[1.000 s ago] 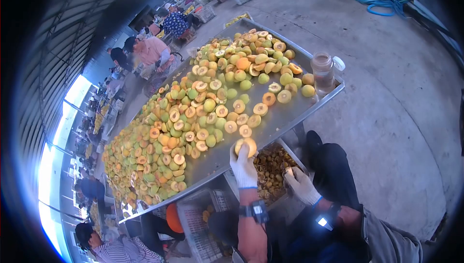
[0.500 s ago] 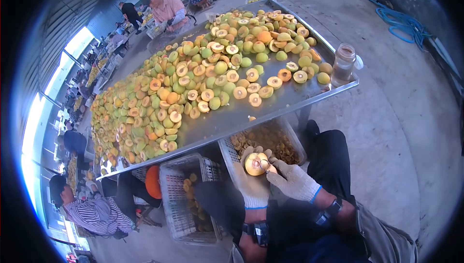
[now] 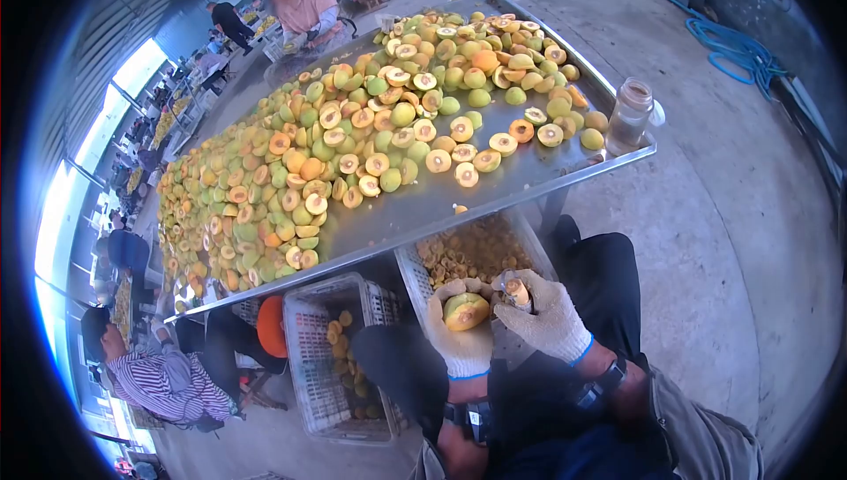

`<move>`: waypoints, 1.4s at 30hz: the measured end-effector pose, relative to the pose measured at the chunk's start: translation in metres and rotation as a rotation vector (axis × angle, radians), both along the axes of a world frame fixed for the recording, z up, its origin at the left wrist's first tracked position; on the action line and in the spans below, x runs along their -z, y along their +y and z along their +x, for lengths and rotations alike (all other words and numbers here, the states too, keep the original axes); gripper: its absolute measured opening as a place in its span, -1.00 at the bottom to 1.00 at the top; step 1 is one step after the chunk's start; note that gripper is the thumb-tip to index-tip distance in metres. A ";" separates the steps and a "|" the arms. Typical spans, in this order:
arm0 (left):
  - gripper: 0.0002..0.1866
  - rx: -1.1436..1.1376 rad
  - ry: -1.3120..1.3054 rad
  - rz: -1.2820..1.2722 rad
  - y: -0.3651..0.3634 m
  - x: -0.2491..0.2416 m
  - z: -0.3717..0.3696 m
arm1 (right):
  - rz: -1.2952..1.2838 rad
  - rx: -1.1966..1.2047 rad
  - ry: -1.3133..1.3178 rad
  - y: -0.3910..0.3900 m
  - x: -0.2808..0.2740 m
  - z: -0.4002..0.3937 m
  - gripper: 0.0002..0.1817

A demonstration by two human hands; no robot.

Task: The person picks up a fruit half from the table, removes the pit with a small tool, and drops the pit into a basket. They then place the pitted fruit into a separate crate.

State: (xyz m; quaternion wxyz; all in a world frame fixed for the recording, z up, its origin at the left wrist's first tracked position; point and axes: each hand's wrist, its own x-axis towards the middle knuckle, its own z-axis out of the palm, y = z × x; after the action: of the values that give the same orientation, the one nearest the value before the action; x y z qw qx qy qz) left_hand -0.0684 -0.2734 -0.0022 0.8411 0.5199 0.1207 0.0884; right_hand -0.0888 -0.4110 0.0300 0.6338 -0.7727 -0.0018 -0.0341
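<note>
Halved yellow-green fruits [image 3: 379,114] lie heaped on a metal table [image 3: 388,224]. In front of its edge, my gloved left hand [image 3: 460,330] cups a fruit half [image 3: 466,311]. Close on its right, my gloved right hand [image 3: 543,314] is closed around a small tool [image 3: 515,291], whose working end is hard to make out. Both hands are above the near end of a white crate [image 3: 416,279] that holds small brownish-yellow pieces.
Left of my knees stands another crate [image 3: 304,365] with fruit pieces. A jar [image 3: 629,116] is at the table's right corner. A person in stripes [image 3: 172,385] sits at lower left, another in pink [image 3: 304,11] behind the table. A blue hose [image 3: 737,49] lies on the floor.
The fruit half in my left hand has turned, so its cut face with the round centre no longer shows. My right hand has drawn slightly away from it and rotated, with the tool tilted up.
</note>
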 end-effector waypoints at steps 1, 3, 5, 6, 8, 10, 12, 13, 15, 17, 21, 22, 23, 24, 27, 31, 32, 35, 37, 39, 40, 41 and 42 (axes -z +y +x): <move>-0.62 0.051 -0.019 -0.193 0.005 0.002 -0.001 | 0.015 0.013 -0.068 0.001 0.000 0.001 -0.64; -0.63 0.105 -0.039 -0.389 0.008 0.006 -0.002 | -0.028 0.010 -0.155 0.005 -0.003 0.000 -0.65; -0.63 0.205 -0.127 -0.489 0.009 0.011 -0.001 | -0.070 0.005 -0.244 0.010 -0.002 -0.001 -0.66; -0.63 0.205 -0.129 -0.490 0.010 0.014 -0.001 | -0.133 0.005 -0.295 0.011 0.000 -0.001 -0.66; -0.59 0.208 -0.154 -0.399 0.012 0.017 -0.001 | -0.182 0.044 -0.364 0.018 -0.002 -0.002 -0.67; -0.58 0.187 -0.147 -0.350 0.007 0.016 -0.004 | -0.173 0.072 -0.383 0.020 0.005 -0.002 -0.69; -0.57 0.164 -0.139 -0.302 0.000 0.014 -0.009 | -0.164 0.099 -0.401 0.019 0.011 -0.001 -0.70; -0.56 0.172 -0.085 -0.328 -0.002 0.012 -0.012 | -0.168 0.080 -0.396 0.017 0.013 -0.001 -0.72; -0.55 0.181 -0.029 -0.355 -0.003 0.016 -0.016 | -0.173 0.062 -0.389 0.011 0.013 -0.002 -0.73; -0.51 0.211 0.013 -0.189 0.000 0.025 -0.021 | -0.166 -0.021 -0.284 0.004 0.010 -0.002 -0.79; -0.50 0.195 0.051 -0.233 -0.007 0.027 -0.024 | -0.180 -0.051 -0.305 -0.001 0.014 -0.002 -0.83; -0.50 0.158 0.094 -0.281 -0.010 0.028 -0.023 | -0.227 -0.028 -0.339 0.001 0.019 -0.002 -0.85; -0.50 0.119 0.134 -0.330 -0.013 0.030 -0.021 | -0.276 -0.006 -0.376 0.002 0.023 -0.001 -0.86; -0.50 0.120 0.131 -0.329 -0.015 0.032 -0.019 | -0.275 -0.004 -0.379 0.002 0.025 0.000 -0.86; -0.50 0.029 0.228 -0.470 -0.018 0.042 -0.016 | -0.355 0.004 -0.410 0.005 0.033 0.001 -0.86; -0.45 0.030 0.280 -0.408 -0.022 0.034 -0.015 | -0.423 0.086 -0.298 0.007 0.048 0.005 -0.86; -0.43 0.033 0.253 -0.342 -0.024 0.030 -0.016 | -0.421 0.116 -0.282 0.008 0.050 0.005 -0.85; -0.39 -0.016 0.265 -0.288 -0.029 0.037 -0.013 | -0.555 0.151 -0.348 0.012 0.051 0.003 -0.84; -0.38 -0.028 0.264 -0.268 -0.032 0.041 -0.011 | -0.588 0.153 -0.350 0.011 0.055 0.003 -0.84; -0.36 -0.044 0.262 -0.249 -0.032 0.044 -0.009 | -0.621 0.151 -0.354 0.009 0.054 0.004 -0.84; -0.37 -0.048 0.280 -0.239 -0.031 0.046 -0.009 | -0.612 0.140 -0.366 0.008 0.051 0.003 -0.85; -0.38 -0.053 0.299 -0.228 -0.029 0.047 -0.009 | -0.601 0.129 -0.378 0.007 0.047 0.002 -0.85; -0.38 -0.054 0.301 -0.227 -0.026 0.047 -0.008 | -0.600 0.128 -0.377 0.005 0.044 0.002 -0.85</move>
State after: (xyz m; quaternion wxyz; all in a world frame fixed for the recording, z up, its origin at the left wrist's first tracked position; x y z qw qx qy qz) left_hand -0.0766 -0.2994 -0.0493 0.8640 0.4257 0.2681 0.0180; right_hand -0.0869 -0.4058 -0.0135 0.3640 -0.9030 -0.0800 -0.2136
